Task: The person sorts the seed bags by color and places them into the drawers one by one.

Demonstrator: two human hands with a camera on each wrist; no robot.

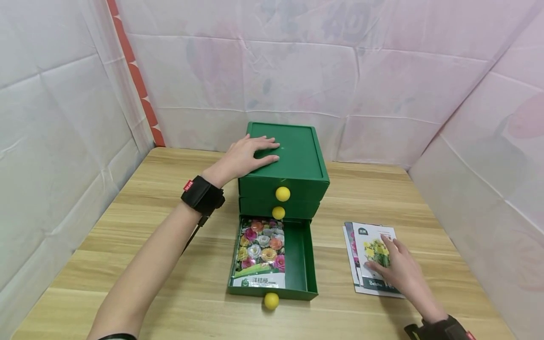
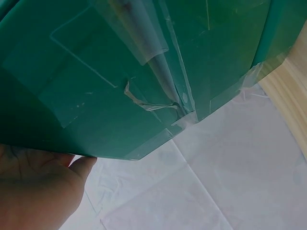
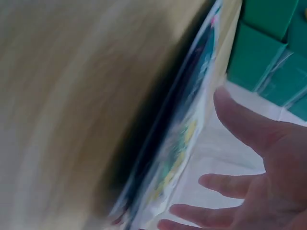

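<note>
Right hand (image 1: 403, 271) fingers (image 1: 387, 243), spread straight, touch seed packets (image 1: 374, 257).

"洋桔梗" on drawer seed packet (image 1: 260, 253) — "Beishu" on table packet (image 1: 374, 257)

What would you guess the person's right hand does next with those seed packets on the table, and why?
Probably the right hand pinches up the top seed packet and carries it to the open bottom drawer. Its fingers lie flat on the stack, one flower packet is already in that drawer, and the left hand rests on the green cabinet.
</note>
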